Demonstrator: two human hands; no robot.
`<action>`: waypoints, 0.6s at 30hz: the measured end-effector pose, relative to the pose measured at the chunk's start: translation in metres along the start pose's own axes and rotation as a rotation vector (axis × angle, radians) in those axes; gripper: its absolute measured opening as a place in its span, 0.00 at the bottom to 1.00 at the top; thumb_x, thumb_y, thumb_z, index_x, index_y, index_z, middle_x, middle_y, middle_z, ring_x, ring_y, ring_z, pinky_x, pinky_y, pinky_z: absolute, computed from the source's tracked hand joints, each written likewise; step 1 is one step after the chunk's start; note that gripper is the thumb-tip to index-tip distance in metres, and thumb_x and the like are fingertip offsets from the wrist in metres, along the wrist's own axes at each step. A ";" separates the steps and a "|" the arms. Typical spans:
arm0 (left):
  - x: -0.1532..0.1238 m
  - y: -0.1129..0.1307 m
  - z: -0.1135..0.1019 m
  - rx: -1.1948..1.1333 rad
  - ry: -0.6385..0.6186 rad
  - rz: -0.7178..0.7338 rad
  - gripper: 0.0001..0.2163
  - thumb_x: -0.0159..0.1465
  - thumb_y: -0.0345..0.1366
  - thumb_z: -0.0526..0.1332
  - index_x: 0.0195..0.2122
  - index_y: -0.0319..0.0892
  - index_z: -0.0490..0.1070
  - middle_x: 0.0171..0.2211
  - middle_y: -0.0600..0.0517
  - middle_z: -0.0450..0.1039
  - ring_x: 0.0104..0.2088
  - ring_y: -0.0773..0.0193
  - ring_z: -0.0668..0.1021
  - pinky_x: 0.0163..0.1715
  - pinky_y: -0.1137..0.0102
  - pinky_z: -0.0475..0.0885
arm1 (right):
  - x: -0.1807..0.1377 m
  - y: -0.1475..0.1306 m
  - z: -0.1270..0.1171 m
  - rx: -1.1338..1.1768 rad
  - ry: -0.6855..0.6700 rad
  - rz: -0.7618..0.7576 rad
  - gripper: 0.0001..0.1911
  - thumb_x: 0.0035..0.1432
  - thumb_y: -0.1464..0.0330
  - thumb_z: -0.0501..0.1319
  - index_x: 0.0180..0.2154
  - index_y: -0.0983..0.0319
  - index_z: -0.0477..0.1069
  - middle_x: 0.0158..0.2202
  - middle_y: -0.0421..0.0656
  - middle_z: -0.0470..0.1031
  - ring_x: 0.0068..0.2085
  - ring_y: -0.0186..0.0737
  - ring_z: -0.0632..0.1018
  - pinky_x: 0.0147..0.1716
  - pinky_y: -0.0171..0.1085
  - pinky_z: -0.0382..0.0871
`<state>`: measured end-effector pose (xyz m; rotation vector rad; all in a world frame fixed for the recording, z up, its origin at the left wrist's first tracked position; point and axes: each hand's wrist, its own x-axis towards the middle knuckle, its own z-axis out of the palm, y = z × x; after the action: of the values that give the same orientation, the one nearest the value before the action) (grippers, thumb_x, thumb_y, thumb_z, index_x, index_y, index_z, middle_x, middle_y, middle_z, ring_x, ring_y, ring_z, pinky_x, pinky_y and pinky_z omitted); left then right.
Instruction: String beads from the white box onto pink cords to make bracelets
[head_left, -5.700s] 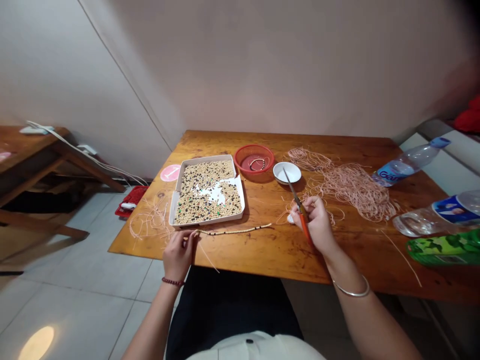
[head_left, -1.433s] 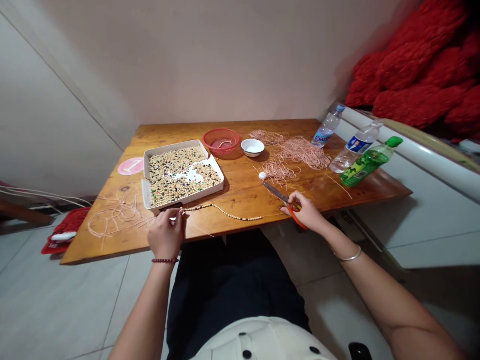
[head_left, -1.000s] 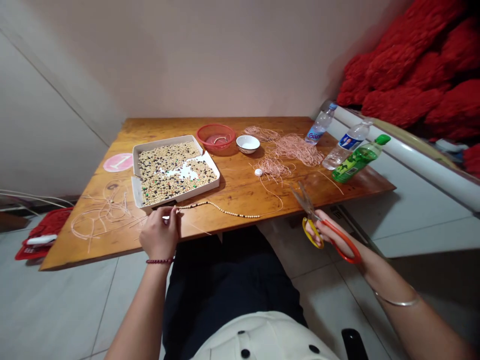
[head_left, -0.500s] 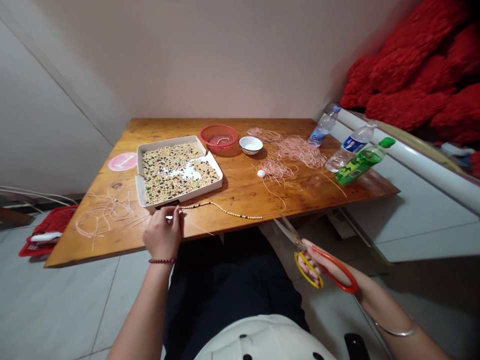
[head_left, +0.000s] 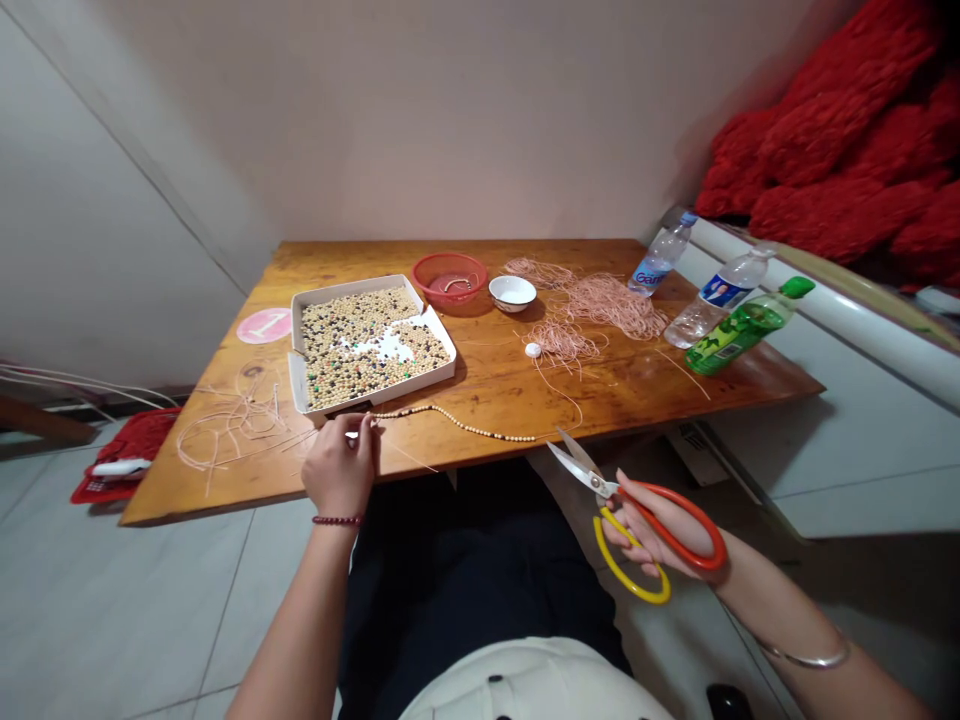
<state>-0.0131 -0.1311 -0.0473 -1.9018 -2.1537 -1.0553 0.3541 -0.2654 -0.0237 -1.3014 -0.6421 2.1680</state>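
Observation:
My left hand (head_left: 341,470) pinches the left end of a beaded string (head_left: 457,424) that lies along the near edge of the wooden table (head_left: 495,385). My right hand (head_left: 656,520) holds scissors (head_left: 637,510) with one orange and one yellow loop, blades slightly parted and pointing up-left toward the string's right end, just off the table's near edge. A white tray of beige, dark and green beads (head_left: 367,345) sits just beyond my left hand.
A red basket (head_left: 450,280) and a small white bowl (head_left: 512,292) stand behind the tray. Pink cord lies heaped (head_left: 607,305) at the right and loose (head_left: 232,425) at the left. Three bottles (head_left: 720,305) lie at the right edge. A red fluffy pile (head_left: 840,140) lies beyond.
My right hand lifted the scissors off the table and drew them back below the near edge, working fingers into the loops. My left hand kept its pinch on the string.

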 end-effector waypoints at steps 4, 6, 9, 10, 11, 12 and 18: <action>-0.001 0.001 -0.001 -0.007 -0.014 -0.014 0.14 0.65 0.46 0.53 0.34 0.43 0.72 0.30 0.52 0.74 0.29 0.64 0.73 0.27 0.71 0.58 | -0.001 -0.010 0.009 0.132 0.010 0.087 0.27 0.59 0.44 0.45 0.29 0.62 0.62 0.21 0.38 0.64 0.16 0.28 0.63 0.14 0.29 0.59; -0.001 0.001 -0.002 -0.015 -0.019 -0.020 0.14 0.65 0.46 0.53 0.34 0.43 0.72 0.30 0.52 0.74 0.29 0.64 0.73 0.27 0.71 0.58 | 0.001 -0.011 0.012 0.186 0.026 0.091 0.26 0.59 0.45 0.46 0.30 0.61 0.61 0.21 0.38 0.63 0.16 0.28 0.63 0.14 0.28 0.58; -0.001 0.001 -0.002 -0.016 -0.026 -0.031 0.14 0.65 0.46 0.53 0.35 0.43 0.72 0.30 0.52 0.74 0.29 0.63 0.73 0.27 0.71 0.57 | 0.008 -0.008 0.013 0.258 0.022 0.065 0.26 0.58 0.45 0.47 0.31 0.61 0.62 0.22 0.38 0.63 0.18 0.29 0.64 0.14 0.28 0.56; -0.002 0.000 -0.002 -0.017 -0.029 -0.035 0.14 0.65 0.46 0.53 0.35 0.43 0.72 0.30 0.52 0.74 0.29 0.63 0.73 0.27 0.71 0.57 | 0.010 -0.007 0.013 0.274 0.020 0.057 0.26 0.58 0.45 0.47 0.31 0.61 0.62 0.22 0.39 0.63 0.18 0.29 0.64 0.14 0.28 0.55; -0.002 0.000 -0.002 -0.019 -0.033 -0.038 0.14 0.65 0.46 0.53 0.35 0.43 0.72 0.30 0.51 0.74 0.29 0.63 0.73 0.27 0.71 0.57 | 0.013 -0.005 0.013 0.285 0.020 0.049 0.26 0.58 0.45 0.48 0.30 0.61 0.62 0.22 0.39 0.64 0.18 0.29 0.64 0.14 0.28 0.55; -0.002 0.000 -0.002 -0.021 -0.037 -0.038 0.14 0.65 0.46 0.53 0.34 0.43 0.72 0.30 0.51 0.74 0.29 0.63 0.73 0.27 0.71 0.57 | 0.015 -0.003 0.014 0.290 0.022 0.041 0.26 0.58 0.44 0.48 0.30 0.61 0.62 0.22 0.39 0.64 0.18 0.29 0.64 0.14 0.28 0.55; -0.003 0.000 -0.003 -0.034 -0.045 -0.031 0.14 0.65 0.46 0.53 0.34 0.43 0.72 0.31 0.52 0.74 0.29 0.65 0.73 0.26 0.72 0.57 | 0.028 0.007 0.021 0.235 0.087 -0.077 0.26 0.56 0.44 0.51 0.29 0.61 0.63 0.23 0.38 0.65 0.17 0.27 0.62 0.15 0.29 0.54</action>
<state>-0.0138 -0.1351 -0.0464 -1.9301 -2.2104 -1.0714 0.3229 -0.2551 -0.0379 -1.2173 -0.3826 2.0425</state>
